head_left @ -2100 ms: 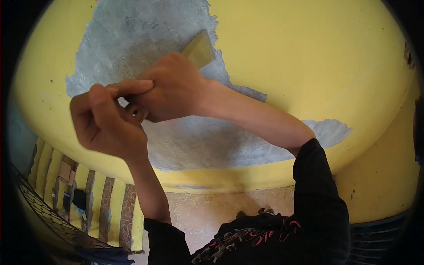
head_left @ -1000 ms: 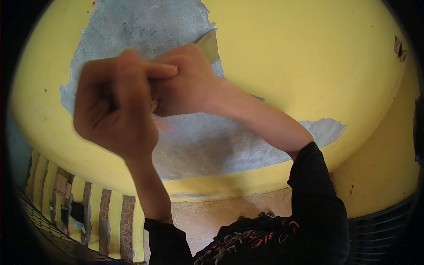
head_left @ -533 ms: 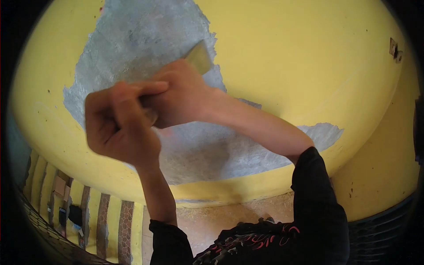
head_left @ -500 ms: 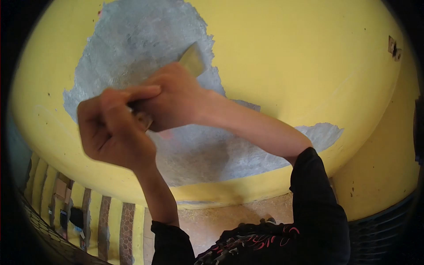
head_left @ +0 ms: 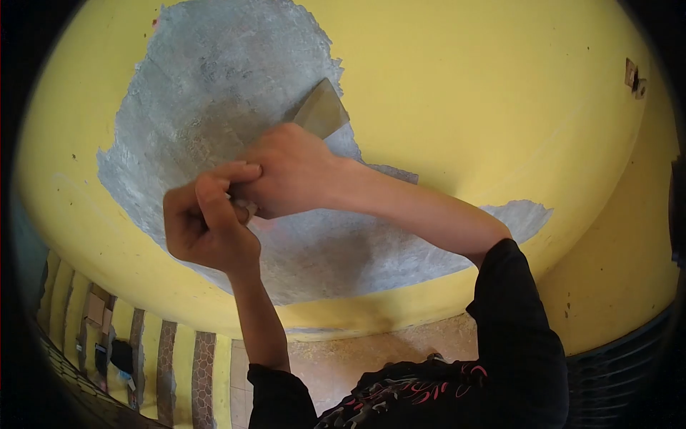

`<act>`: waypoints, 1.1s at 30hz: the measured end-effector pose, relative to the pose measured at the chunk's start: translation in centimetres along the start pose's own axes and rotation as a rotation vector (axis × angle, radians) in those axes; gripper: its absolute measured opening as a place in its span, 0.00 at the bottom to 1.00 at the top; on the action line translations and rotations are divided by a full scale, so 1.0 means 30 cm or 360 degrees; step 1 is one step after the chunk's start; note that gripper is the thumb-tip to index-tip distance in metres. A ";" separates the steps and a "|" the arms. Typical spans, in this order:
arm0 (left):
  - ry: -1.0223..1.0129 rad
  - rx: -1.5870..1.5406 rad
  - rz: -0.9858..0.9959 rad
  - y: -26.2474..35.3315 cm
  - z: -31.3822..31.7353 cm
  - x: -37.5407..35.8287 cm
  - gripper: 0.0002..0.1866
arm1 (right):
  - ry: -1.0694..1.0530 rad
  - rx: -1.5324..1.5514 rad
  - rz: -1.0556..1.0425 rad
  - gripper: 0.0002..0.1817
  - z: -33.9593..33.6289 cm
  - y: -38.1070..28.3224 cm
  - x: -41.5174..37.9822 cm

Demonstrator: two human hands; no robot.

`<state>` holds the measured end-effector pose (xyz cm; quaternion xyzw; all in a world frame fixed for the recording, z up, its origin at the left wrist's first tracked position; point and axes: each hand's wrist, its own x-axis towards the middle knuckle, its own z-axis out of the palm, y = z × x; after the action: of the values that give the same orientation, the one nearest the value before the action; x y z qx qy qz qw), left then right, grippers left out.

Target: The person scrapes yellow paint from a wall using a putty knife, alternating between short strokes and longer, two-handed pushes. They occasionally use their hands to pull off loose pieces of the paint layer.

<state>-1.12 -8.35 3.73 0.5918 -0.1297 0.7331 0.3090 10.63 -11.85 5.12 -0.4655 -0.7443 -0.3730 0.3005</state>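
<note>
My right hand [head_left: 289, 171] is wrapped around the handle of a putty knife [head_left: 325, 111]. The broad, flat blade sticks out past the knuckles, up and to the right, against the right edge of a bare grey patch [head_left: 207, 86] on the yellow wall. My left hand [head_left: 214, 225] is closed at the butt end of the handle, where a small pale bit shows between the two hands. Its fingertips press against the side of my right hand. Most of the handle is hidden by my fingers.
Yellow paint [head_left: 486, 86] with ragged edges surrounds the grey patch. A damaged socket hole [head_left: 634, 77] is at the far right. Striped steps [head_left: 168, 357] with patterned strips run at lower left, near a cardboard piece [head_left: 95, 309]. Tiled floor [head_left: 343, 365] lies below.
Both hands have shifted slightly down, the left one also to the right. The blade is lower and further right, and more of it shows.
</note>
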 end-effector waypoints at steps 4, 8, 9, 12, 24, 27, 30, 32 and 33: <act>-0.0088 0.0086 0.0284 -0.080 -0.030 -0.044 0.05 | -0.0073 0.0062 -0.0028 0.10 0.076 0.024 -0.031; 0.0037 0.0148 0.0243 -0.087 -0.015 -0.065 0.07 | -0.0010 -0.0126 -0.0162 0.03 0.043 -0.006 -0.051; 0.0035 0.0143 0.0233 -0.084 -0.013 -0.081 0.07 | 0.0043 -0.0137 -0.0164 0.07 0.038 -0.019 -0.060; 0.0195 0.0176 -0.0358 -0.089 -0.028 -0.162 0.12 | 0.0246 -0.0211 -0.0180 0.10 0.050 -0.048 -0.108; -0.1465 0.0276 -0.1790 -0.070 -0.171 -0.536 0.13 | -0.0176 -0.0047 0.0197 0.18 0.146 -0.162 -0.567; -0.1467 0.0286 -0.1494 -0.142 -0.221 -0.701 0.11 | -0.0535 -0.0202 0.0620 0.24 0.121 -0.259 -0.650; -0.1177 0.0178 -0.1791 -0.156 -0.263 -0.829 0.12 | -0.0453 0.0158 0.1281 0.28 0.064 -0.385 -0.739; -0.1017 -0.0003 -0.1995 -0.123 -0.236 -0.879 0.12 | -0.0250 0.0129 0.1573 0.31 0.071 -0.475 -0.780; -0.0891 -0.0108 -0.2030 -0.098 -0.226 -0.905 0.12 | -0.0026 0.0131 0.1842 0.33 0.070 -0.515 -0.791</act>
<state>-1.74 -10.43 -24.33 0.7092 0.1456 0.2238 0.6525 5.43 -25.66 -19.14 -0.7874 -0.3848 -0.1154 0.4676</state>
